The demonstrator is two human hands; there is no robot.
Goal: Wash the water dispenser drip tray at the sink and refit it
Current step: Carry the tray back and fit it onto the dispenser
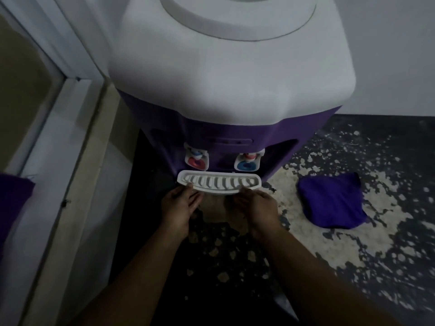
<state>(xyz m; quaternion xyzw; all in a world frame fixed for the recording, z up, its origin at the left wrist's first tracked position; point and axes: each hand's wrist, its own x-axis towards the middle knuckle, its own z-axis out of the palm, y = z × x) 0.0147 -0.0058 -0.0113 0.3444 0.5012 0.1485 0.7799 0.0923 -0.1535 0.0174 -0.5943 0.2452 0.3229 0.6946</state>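
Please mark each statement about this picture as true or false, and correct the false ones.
1. Both hands hold the drip tray. True: the left hand and the right hand grip the front edge of the drip tray.
2. The tray is at the sink. False: it is at the front of the water dispenser, below the taps.
3. A purple cloth lies on the floor to the right of the dispenser. True: purple cloth.
4. The tap on the left has a blue lever. False: the left tap is red; the right tap is blue.
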